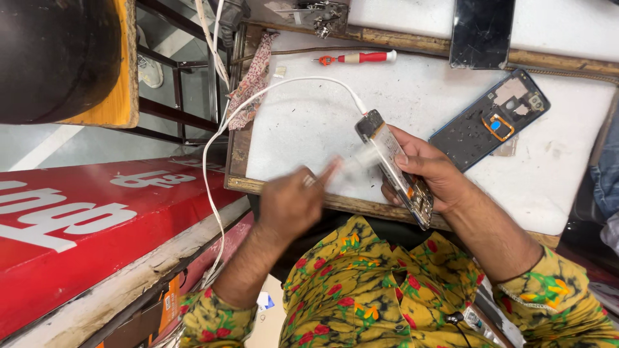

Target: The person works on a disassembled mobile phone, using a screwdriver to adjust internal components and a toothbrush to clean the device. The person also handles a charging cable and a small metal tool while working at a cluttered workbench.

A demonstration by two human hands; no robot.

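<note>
My right hand (429,171) grips an opened phone body (393,167) by its edges, tilted, with its inner parts and battery facing up. A white cable (284,87) is plugged into the phone's far end and trails off to the left. My left hand (290,203) is shut on a thin pale tool (354,161), blurred by motion, whose tip points at the middle of the phone. Both hands hover over the near edge of a white work mat (309,129).
A blue phone back cover (493,119) lies inside up on the mat to the right. A red-handled screwdriver (358,58) and a dark phone screen (480,32) sit at the back. A patterned cloth (255,80) hangs at the mat's left edge; a red signboard (97,219) lies left.
</note>
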